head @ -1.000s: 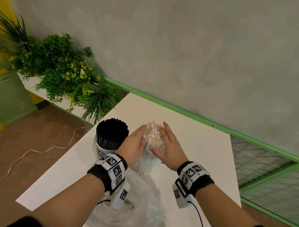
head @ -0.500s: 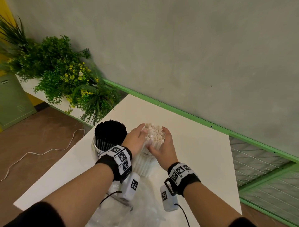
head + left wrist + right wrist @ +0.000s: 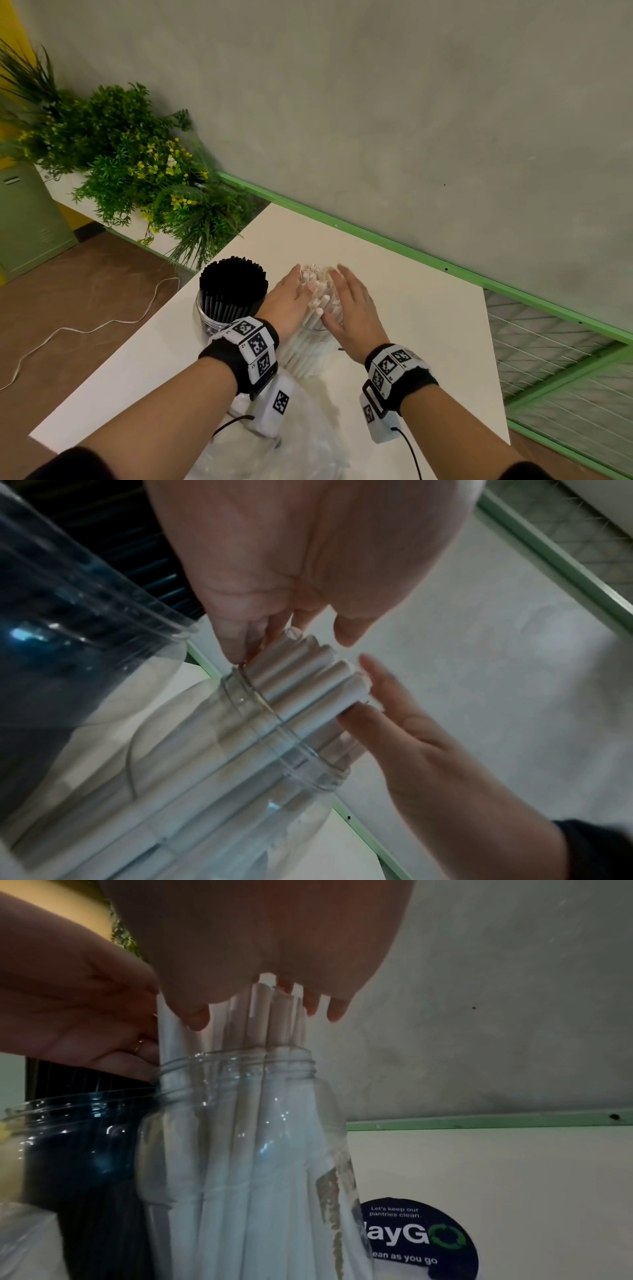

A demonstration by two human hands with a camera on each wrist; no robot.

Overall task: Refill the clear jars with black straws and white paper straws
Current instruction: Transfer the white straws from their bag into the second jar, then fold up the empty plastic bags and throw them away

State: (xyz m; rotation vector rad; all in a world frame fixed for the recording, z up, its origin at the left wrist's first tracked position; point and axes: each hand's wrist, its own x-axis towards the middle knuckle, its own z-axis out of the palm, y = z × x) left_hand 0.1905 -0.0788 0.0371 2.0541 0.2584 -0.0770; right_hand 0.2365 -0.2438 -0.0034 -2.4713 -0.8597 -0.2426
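Note:
A clear jar (image 3: 306, 354) packed with white paper straws (image 3: 318, 294) stands mid-table; the straw tops stick out above its neck (image 3: 236, 1066). My left hand (image 3: 286, 301) lies flat against the bundle's left side and top, fingers straight. My right hand (image 3: 354, 308) does the same on the right, palm over the straw tops (image 3: 274, 1001). Neither hand curls round a straw. Just left stands a second clear jar (image 3: 209, 318) full of black straws (image 3: 233, 284), untouched.
A crumpled clear plastic bag (image 3: 274, 445) lies at the table's near edge under my wrists. Green plants (image 3: 137, 178) stand beyond the table's left corner, and a white cable (image 3: 85, 329) runs on the floor. A round sticker (image 3: 418, 1237) is on the table, right of the jar.
Half a second ago both hands cupped the sides of the white straw bundle; now the fingers are stretched flat over and beside the straw tops. The jars have not moved.

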